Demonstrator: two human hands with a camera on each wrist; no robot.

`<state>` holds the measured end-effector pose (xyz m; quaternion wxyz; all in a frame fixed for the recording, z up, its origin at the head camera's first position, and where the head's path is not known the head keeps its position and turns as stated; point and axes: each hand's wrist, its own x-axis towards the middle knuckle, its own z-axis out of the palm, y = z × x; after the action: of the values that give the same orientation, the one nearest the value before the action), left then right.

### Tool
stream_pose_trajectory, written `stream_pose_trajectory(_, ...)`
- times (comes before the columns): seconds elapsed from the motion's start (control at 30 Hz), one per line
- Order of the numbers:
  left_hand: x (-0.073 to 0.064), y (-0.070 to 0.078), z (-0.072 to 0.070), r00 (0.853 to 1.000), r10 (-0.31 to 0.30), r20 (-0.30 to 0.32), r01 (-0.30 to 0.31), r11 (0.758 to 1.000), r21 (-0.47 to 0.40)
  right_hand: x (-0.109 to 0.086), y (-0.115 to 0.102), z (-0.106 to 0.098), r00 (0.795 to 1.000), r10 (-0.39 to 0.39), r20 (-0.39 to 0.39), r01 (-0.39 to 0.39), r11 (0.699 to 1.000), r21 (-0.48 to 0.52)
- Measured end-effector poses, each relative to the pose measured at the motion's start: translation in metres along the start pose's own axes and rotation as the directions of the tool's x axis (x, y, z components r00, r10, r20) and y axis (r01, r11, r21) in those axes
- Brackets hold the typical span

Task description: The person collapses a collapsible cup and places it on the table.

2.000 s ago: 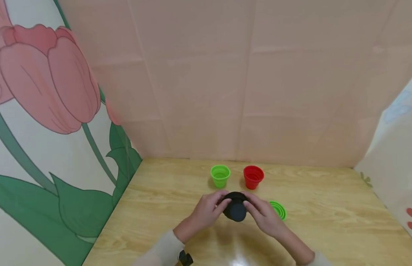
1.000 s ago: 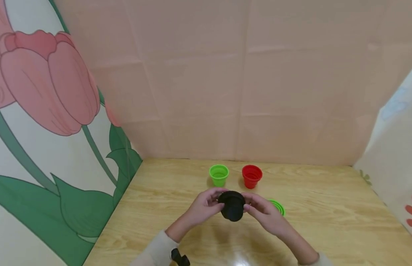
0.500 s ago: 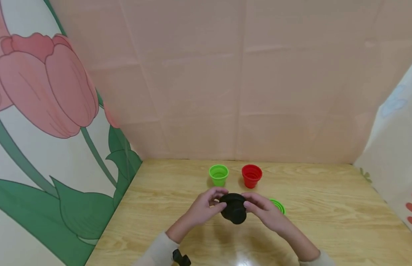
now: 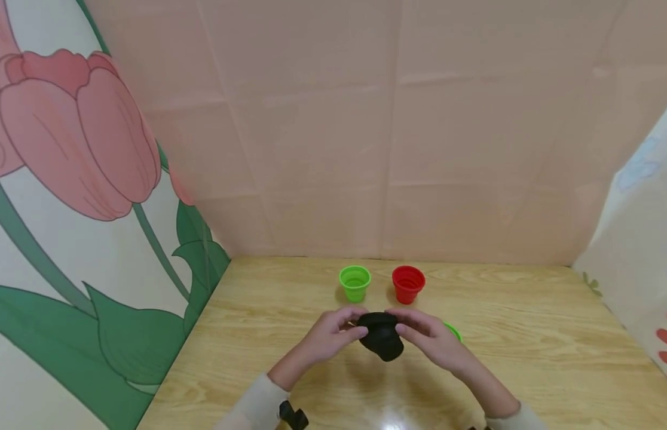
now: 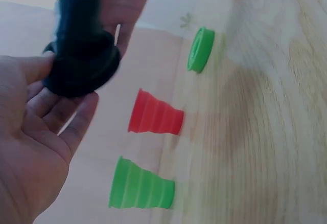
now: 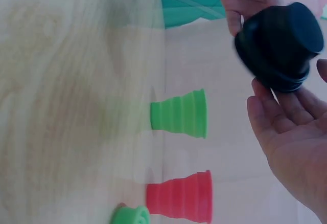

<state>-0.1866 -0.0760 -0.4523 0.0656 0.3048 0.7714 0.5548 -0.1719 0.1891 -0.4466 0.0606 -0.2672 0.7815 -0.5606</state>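
Note:
Both hands hold a black collapsible cup [image 4: 384, 340] above the table, its narrow base tilted toward the person. My left hand [image 4: 329, 337] pinches its rim from the left, thumb on the near side and fingers behind. On the opposite side my right hand [image 4: 431, 339] grips the rim in the same way. In the left wrist view the black cup [image 5: 79, 50] looks partly extended, a narrow section standing out of a wider ring. The right wrist view shows the cup [image 6: 281, 42] with fingers beneath its rim.
Farther back stand an extended green cup [image 4: 355, 283] and an extended red cup [image 4: 408, 284], both upright. A flattened green cup [image 5: 201, 50] lies on the wooden table [image 4: 527, 334], mostly behind my right hand in the head view. A pink sheet [image 4: 323, 131] rises behind the table.
The black cup has been turned and tilted between the hands, its base swinging to the right. Both hands keep their hold, and the right hand now covers more of the flattened green cup.

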Motion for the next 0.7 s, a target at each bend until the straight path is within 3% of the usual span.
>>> stream_pose_trajectory(0.13,0.001,0.004,0.004,0.998,0.023,0.053,-0.031,0.988,0.154,0.004,-0.001,0.001,1.000,-0.017,0.010,0.019,0.983,-0.183)
stream_pose_trajectory(0.23,0.000,0.003,0.007,0.999,0.021,0.025,-0.025,0.984,0.174,0.006,0.000,0.003,1.000,-0.022,0.007,0.023,0.975,-0.222)
stream_pose_trajectory(0.4,0.001,-0.002,0.007,0.999,-0.029,-0.041,0.031,0.998,0.049,0.004,-0.001,0.001,0.996,0.084,-0.032,-0.088,0.989,-0.121)
stream_pose_trajectory(0.6,-0.002,-0.009,0.005,0.999,-0.044,-0.026,0.042,0.996,-0.082,0.001,0.001,0.005,0.982,0.169,-0.083,-0.161,0.983,0.090)
stream_pose_trajectory(0.7,-0.002,-0.011,0.007,0.998,-0.059,-0.030,0.055,0.992,-0.110,0.000,0.002,0.008,0.983,0.170,-0.068,-0.161,0.980,0.115)
